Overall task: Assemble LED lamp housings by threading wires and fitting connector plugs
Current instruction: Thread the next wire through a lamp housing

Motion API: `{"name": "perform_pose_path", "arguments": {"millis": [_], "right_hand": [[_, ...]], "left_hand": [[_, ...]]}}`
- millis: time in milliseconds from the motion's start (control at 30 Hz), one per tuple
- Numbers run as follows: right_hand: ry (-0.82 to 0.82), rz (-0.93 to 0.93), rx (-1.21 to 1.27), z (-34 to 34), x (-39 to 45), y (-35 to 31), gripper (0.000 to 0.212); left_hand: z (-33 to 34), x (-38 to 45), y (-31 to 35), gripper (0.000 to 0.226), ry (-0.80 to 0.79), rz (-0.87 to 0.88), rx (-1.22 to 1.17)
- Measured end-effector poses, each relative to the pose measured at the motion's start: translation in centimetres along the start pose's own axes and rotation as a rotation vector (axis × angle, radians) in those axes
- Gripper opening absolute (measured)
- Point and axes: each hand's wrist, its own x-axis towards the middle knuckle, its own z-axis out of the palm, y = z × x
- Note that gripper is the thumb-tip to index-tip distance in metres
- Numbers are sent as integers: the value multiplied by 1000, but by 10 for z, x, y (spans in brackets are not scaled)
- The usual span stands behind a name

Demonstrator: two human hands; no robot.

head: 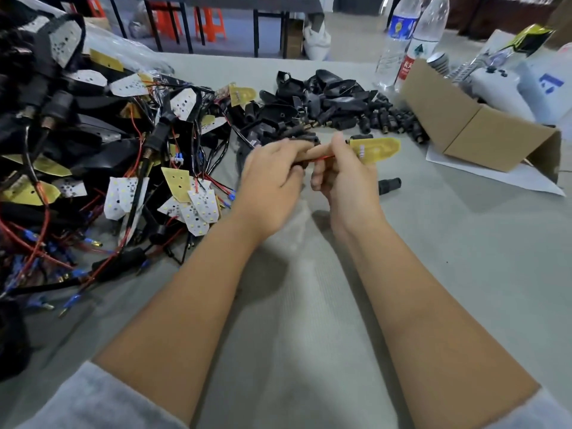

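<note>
We hold a lamp board and its wire over the grey table (309, 305).

Our left hand (272, 178) grips a black housing (305, 140); our right hand (343, 171) pinches the red wire (322, 157) of the yellow board (376, 149), just right of the left hand, hands touching.

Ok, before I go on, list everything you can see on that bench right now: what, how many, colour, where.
Finished lamp assemblies: large tangled pile, black housings with white and yellow boards and red wires, left of table.
Empty housings and plugs: loose heap, black, table centre back.
Single plug: one, black, right of the hands.
LED board: one, yellow, held up with red wires.
Cardboard box: one, brown, right.
Water bottles: two, clear, back right.
White box: one, blue logo, far right.
Table: grey cover.
Left hand: grips a black part.
Right hand: pinches the wires.
</note>
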Motion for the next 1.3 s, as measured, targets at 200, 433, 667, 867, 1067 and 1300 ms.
{"name": "perform_pose_path", "arguments": {"millis": [200,433,667,867,1067,1300], "right_hand": [[94,70,477,-7,7,-12,41],[-65,45,454,-8,5,-19,23],[-19,-4,108,-6,-1,-13,21],[-36,15,83,-11,0,-11,24],[-106,74,42,-8,-1,-6,30],[-80,68,295,-2,1,-7,29]], "left_hand": [[-9,1,-7,29,62,43,317],[-8,-4,-12,28,132,87,218],[-9,-4,-8,28,237,106,142],[-5,-7,-1,35,233,85,-11],[2,-7,2,34,221,112,-54],[3,2,-16,35,215,2,39]]}}
